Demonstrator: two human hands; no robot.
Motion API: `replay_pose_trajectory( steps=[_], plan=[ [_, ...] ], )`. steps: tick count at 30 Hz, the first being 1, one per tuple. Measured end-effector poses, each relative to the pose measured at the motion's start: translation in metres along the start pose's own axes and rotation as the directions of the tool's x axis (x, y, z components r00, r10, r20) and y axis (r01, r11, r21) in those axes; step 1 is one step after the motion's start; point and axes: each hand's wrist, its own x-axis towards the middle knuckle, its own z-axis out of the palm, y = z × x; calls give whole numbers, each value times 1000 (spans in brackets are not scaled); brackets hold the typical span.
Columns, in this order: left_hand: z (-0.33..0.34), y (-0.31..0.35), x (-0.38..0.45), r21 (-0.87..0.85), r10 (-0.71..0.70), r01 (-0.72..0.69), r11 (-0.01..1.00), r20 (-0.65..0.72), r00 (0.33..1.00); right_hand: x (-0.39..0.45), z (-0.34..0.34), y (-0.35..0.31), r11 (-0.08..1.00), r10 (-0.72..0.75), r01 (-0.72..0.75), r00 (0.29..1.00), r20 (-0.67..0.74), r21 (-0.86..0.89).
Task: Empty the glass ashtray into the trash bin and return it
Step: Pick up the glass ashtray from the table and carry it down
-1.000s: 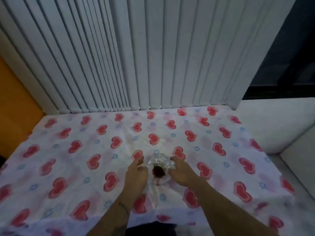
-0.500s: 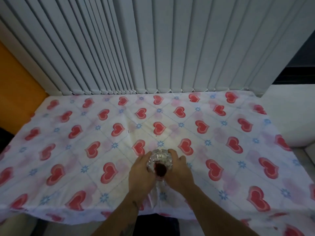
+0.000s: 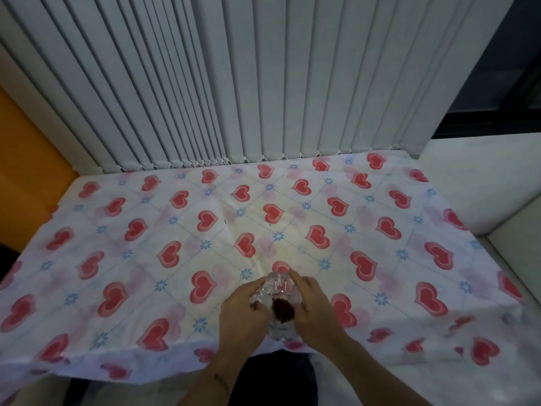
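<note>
Ashtray: the glass ashtray (image 3: 278, 303) sits between both hands at the near edge of the surface (image 3: 175, 230), over the heart-print cloth; whether it rests on the cloth or is just lifted off it cannot be told
Contents: a dark reddish-brown clump (image 3: 282, 309) lies in the bowl, so the emptying looks not yet done
Left hand: the left hand (image 3: 244, 313) curls around the ashtray's left side, fingers bent against the glass and thumb toward the rim, gripping rather than spread
Right hand: the right hand (image 3: 311, 309) closes on the right side, index finger laid along the far rim, the rest wrapped lower
Why two hands: cut glass is likely heavy and slick, and a grip from both sides keeps the bowl level so the clump does not spill on the cloth
Why at the near edge: this seems the natural spot to take it up close to the body before carrying it off
Trash bin: not in view anywhere here; only the blinds (image 3: 263, 83) behind the surface and a pale ledge (image 3: 483, 171) to the right show
Step in hand: judged as the pick-up at the start of the trip to the bin
Risk: the loose cloth could drag or bunch if the ashtray is slid instead of lifted
</note>
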Motion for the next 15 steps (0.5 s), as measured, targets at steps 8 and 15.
replay_pose_trajectory(
  steps=[8,15],
  plan=[
    [-67,-50,-70,-32,59,-55,998,120,991,-90,55,-41,992,73,-78,996,-50,-103],
    [-110,-93,-118,-3,127,-130,992,208,970,-161,103,-63,982,188,-184,974,-123,44]
  ],
)
